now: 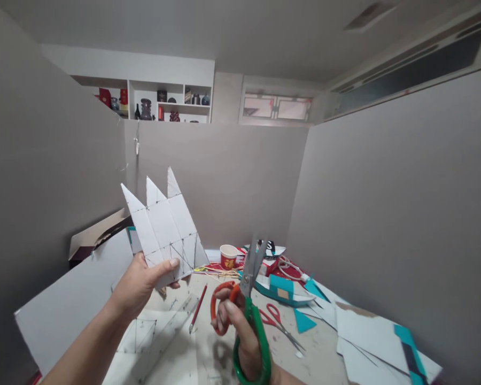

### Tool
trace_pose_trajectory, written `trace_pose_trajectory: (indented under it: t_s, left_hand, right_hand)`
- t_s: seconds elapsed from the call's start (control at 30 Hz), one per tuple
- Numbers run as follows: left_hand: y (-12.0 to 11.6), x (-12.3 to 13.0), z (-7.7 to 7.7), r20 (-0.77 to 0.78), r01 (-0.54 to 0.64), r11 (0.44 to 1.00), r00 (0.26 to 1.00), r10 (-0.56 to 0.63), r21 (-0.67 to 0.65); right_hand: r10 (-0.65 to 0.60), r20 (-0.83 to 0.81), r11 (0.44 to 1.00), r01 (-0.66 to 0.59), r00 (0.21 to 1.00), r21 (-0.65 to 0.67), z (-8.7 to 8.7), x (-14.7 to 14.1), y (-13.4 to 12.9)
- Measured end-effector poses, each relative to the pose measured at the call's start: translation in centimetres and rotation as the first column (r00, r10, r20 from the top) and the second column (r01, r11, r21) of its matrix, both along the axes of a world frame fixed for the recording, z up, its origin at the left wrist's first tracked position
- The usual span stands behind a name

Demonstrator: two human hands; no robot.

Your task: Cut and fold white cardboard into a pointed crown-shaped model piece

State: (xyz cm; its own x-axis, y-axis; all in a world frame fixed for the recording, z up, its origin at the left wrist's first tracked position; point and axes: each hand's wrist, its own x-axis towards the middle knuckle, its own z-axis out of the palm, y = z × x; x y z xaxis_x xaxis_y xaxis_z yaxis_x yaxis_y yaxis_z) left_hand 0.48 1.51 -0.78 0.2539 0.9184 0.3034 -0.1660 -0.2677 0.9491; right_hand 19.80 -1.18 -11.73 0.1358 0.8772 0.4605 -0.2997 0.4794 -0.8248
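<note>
My left hand point(150, 275) pinches a white cardboard cutout point(166, 224) by its lower edge, thumb in front. Three pointed tips rise from the cutout's top, and pencil lines cross it. In my right hand point(240, 326) is a large pair of scissors point(248, 286) with one orange and one green handle, my fingers through the loops. Its blades point up and stand a little apart, away from the cardboard. Below the hands, a red pencil point(198, 308) and a clear ruler point(172, 326) lie on the table point(208, 353), by a marked white sheet point(138, 336).
Red-handled scissors point(280, 325) and a teal triangle point(304, 321) lie right of my hand. Behind them are a teal-and-white cardboard piece point(282, 289) and a paper cup point(228, 258). Cardboard sheets point(369, 337) are stacked at right; a large white board point(76, 299) leans at left. Grey partitions point(220, 187) surround the table.
</note>
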Motion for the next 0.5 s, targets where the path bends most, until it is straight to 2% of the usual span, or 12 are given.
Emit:
trace_pose_trajectory:
  t_s: [0.17,0.37,0.5]
  left_hand:
    - [0.36,0.20,-0.39,-0.041,0.023,1.000,0.999,-0.023,0.004]
    - [0.46,0.36,-0.54,-0.053,0.022,1.000,0.998,-0.023,-0.013]
    - [0.55,0.24,-0.41,-0.001,0.015,0.999,1.000,-0.015,-0.033]
  right_hand:
    - [-0.042,-0.038,0.998,0.043,0.998,0.036,1.08,0.42,-0.08]
    - [-0.009,-0.021,1.000,0.010,1.000,0.029,0.56,0.46,-0.14]
    - [0.031,0.030,0.999,-0.032,0.999,0.016,0.44,0.34,-0.56]
